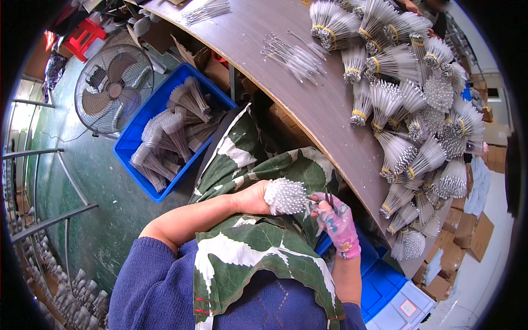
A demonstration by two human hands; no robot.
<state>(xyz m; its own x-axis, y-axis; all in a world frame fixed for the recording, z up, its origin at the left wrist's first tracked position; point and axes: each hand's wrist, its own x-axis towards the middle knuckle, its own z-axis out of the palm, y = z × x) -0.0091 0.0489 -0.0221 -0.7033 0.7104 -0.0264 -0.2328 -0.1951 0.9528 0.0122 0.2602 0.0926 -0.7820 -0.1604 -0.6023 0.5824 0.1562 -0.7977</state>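
Note:
My left hand (252, 198) is closed round a bundle of thin tube brushes (286, 196), held over my lap with the white bristle ends toward my right hand. Just beside the bundle is my right hand (340, 225), in a pink flowered glove that leaves the fingertips bare. Its fingers are closed on a small dark tool (329, 198) with thin tips; the rest of it is hidden, so its kind is unclear. A camouflage apron (231, 256) covers my lap beneath both hands.
Many yellow-banded brush bundles (393, 99) are heaped on the brown table (330, 124), with loose brushes (297, 58) nearer its middle. More bundles fill a blue crate (124, 151) on the left. Beyond stands a floor fan (114, 89). Cardboard boxes (473, 231) lie right.

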